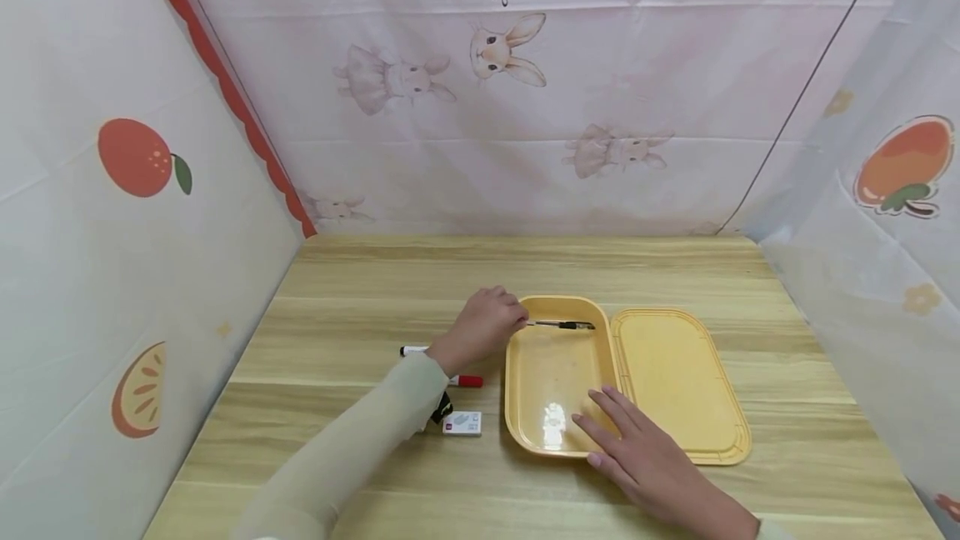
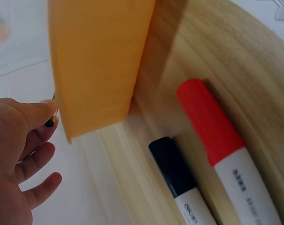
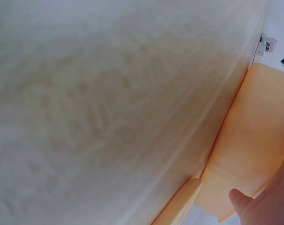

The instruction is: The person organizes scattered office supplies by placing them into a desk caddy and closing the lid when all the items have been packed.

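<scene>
My left hand [image 1: 487, 319] pinches one end of a slim pen [image 1: 562, 324] between thumb and fingers at the far left corner of a yellow plastic box [image 1: 555, 365]. The pen lies crosswise, its black-gripped end over the inside of the box. In the left wrist view, a dark pen end [image 2: 51, 121] shows at the fingertips, by the box's rim. My right hand [image 1: 648, 457] has its fingers spread over the box's near right corner; whether they touch the rim, I cannot tell. The right wrist view shows its thumb [image 3: 240, 199] beside the box wall [image 3: 254, 140].
A yellow lid [image 1: 678, 382] lies flat right of the box. Left of it are a red-capped marker [image 2: 217, 126], a black-capped marker [image 2: 174, 168], a small white packet [image 1: 462, 423] and a black item [image 1: 442, 408] partly behind the left sleeve. Printed cloth walls surround the table.
</scene>
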The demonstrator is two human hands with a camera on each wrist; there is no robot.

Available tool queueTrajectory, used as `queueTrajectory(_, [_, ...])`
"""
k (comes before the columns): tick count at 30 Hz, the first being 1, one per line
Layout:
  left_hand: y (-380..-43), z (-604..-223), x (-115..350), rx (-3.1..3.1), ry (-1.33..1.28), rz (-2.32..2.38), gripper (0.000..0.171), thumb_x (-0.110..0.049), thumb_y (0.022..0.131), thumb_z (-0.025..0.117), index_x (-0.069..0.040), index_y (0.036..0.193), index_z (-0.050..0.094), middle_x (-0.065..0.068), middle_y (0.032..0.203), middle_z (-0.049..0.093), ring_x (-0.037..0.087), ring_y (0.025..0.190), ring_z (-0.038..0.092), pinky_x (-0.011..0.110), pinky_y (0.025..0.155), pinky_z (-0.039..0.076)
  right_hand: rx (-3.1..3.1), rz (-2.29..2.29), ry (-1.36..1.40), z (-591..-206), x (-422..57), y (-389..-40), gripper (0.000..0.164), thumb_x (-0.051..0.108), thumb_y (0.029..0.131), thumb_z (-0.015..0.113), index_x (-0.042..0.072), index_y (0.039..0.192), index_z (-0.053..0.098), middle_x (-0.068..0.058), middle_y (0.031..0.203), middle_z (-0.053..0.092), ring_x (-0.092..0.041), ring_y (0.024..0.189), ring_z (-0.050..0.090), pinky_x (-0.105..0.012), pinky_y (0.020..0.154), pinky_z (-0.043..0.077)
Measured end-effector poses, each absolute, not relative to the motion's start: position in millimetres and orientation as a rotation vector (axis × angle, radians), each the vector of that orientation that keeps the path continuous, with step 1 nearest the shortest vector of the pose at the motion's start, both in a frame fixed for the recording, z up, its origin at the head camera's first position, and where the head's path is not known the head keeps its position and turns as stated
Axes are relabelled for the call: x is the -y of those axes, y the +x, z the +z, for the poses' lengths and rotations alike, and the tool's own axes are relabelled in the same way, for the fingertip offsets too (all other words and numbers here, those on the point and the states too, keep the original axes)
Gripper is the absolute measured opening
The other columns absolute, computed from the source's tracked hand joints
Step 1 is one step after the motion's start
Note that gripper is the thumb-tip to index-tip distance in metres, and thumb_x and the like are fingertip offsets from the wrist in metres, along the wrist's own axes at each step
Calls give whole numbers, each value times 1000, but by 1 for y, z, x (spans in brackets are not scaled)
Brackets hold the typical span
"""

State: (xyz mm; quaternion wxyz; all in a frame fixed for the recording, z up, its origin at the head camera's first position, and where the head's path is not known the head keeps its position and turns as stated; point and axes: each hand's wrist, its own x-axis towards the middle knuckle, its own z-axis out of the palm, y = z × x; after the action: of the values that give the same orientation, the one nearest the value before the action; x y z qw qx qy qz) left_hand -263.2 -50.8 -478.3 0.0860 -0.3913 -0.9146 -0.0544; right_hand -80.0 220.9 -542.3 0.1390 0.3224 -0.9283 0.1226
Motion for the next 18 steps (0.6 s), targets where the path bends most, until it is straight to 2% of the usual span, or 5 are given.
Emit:
queueTrajectory(8, [-265, -488, 44, 2696, -1148, -31, 15, -28, 99, 66, -22, 109, 76, -7, 106, 74, 15, 94, 58, 34, 91, 51, 2678, 335, 935, -543, -221, -79, 51, 40, 101, 59, 27, 149, 50, -12, 157, 43, -35, 145, 36, -15, 121, -5])
queueTrajectory(18, [-269, -492, 41, 2654, -1077, 154, 15, -30, 101, 64, -26, 98, 77, -7, 97, 74, 17, 87, 53, 37, 89, 46, 2651, 337, 951, -543, -222, -80, 49, 41, 102, 56, 26, 149, 51, -13, 156, 44, -36, 145, 37, -18, 123, -4])
